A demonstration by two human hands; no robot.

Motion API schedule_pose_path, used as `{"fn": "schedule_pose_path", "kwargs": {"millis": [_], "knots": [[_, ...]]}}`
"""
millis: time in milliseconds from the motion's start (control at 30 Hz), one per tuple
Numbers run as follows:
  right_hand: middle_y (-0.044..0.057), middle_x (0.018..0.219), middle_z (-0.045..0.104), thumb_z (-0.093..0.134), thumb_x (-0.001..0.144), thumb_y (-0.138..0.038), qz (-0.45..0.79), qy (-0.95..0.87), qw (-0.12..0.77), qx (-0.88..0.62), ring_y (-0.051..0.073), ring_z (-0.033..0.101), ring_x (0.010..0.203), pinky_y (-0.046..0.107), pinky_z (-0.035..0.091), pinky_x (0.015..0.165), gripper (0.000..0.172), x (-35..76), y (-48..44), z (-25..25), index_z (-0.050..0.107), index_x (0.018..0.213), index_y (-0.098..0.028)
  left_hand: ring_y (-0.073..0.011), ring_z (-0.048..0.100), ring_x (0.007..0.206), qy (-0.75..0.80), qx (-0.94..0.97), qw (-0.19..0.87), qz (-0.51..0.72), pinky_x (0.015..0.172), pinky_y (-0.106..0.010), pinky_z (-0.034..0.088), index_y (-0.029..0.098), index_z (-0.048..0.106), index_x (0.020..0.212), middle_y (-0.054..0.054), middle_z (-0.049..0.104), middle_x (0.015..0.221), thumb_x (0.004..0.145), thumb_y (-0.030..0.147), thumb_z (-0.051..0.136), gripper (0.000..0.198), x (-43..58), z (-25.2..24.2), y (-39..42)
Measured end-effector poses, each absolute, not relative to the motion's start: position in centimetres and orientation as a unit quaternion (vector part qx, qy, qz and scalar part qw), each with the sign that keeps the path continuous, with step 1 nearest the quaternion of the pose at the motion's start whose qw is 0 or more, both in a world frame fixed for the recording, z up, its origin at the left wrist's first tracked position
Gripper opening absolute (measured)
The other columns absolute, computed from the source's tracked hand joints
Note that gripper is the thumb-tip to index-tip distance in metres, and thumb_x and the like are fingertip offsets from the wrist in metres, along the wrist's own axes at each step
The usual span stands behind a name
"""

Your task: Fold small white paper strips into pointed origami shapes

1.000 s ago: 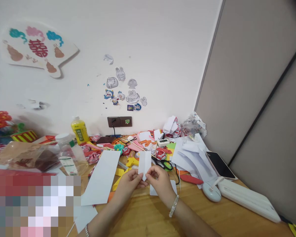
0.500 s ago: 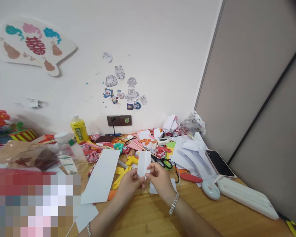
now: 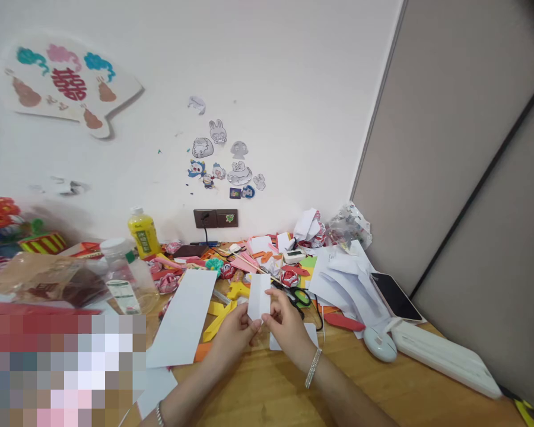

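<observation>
A small creased piece of white paper (image 3: 259, 296) is held upright above the table's front half. My left hand (image 3: 237, 330) pinches its lower left corner between thumb and fingers. On the other side my right hand (image 3: 286, 325) grips the lower right edge, its index finger raised along the side. Both thumbs nearly meet at the bottom of the paper. Below my right hand lies another white sheet (image 3: 309, 337), partly covered by it. A larger white sheet (image 3: 184, 317) lies left of my left hand, beside yellow paper strips (image 3: 218, 320).
Black-handled scissors (image 3: 300, 296) lie behind my right hand. Loose white papers (image 3: 351, 284), a phone (image 3: 396, 295) and a white lamp (image 3: 445, 356) are on the right. A yellow drink bottle (image 3: 143, 232) and a clear plastic jar (image 3: 120, 273) stand at the left.
My right index finger has lifted slightly and straightened along the paper's right edge. Both hands still hold the paper in about the same place. The view has shifted very slightly.
</observation>
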State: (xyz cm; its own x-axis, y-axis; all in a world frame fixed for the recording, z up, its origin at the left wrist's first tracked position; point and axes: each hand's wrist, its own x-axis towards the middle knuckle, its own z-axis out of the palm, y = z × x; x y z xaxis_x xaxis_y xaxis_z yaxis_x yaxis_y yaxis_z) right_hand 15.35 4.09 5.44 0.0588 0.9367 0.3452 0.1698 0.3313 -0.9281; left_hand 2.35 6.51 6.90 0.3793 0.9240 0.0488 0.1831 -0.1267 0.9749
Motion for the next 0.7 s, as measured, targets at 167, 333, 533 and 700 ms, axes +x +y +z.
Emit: {"fn": "schedule_pose_path", "kwargs": {"millis": [167,333,533,700], "knots": [[-0.005,0.063,0.048,0.044,0.075,-0.014,0.390,-0.602,0.555,-0.420,0.013,0.054,0.056,0.025,0.045,0.058,0.038,15.3,4.1,5.1,0.038,0.112,-0.023,-0.0097,0.049,0.039,0.400,0.648,0.532,0.370,0.043,-0.021,0.038,0.016,0.049,0.070,0.006,0.051,0.048,0.063,0.047,0.058,0.033,2.1,6.5,7.0],[-0.003,0.064,0.052,0.041,0.081,-0.021,0.353,-0.582,0.588,-0.437,0.013,0.054,0.061,0.025,0.043,0.060,0.032,16.0,4.3,5.4,0.037,0.114,-0.020,-0.0093,0.049,0.037,0.404,0.622,0.542,0.395,0.042,-0.021,0.039,0.015,0.051,0.072,0.006,0.055,0.047,0.063,0.045,0.061,0.032,1.9,6.7,7.2],[-0.003,0.062,0.052,0.048,0.074,-0.017,0.341,-0.584,0.568,-0.469,0.012,0.050,0.058,0.022,0.039,0.056,0.020,16.7,4.7,5.9,0.050,0.095,-0.017,-0.0171,0.060,0.048,0.402,0.598,0.629,0.291,0.050,-0.028,0.047,0.015,0.054,0.074,0.000,0.063,0.052,0.058,0.048,0.064,0.038,2.2,7.1,6.5],[-0.006,0.057,0.049,0.046,0.070,-0.012,0.343,-0.627,0.523,-0.464,0.009,0.045,0.051,0.019,0.035,0.050,0.022,16.5,4.4,6.1,0.052,0.091,-0.018,-0.0173,0.060,0.057,0.429,0.569,0.578,0.398,0.053,-0.028,0.048,0.014,0.057,0.080,-0.001,0.064,0.064,0.062,0.048,0.061,0.039,1.5,6.6,7.7]]}}
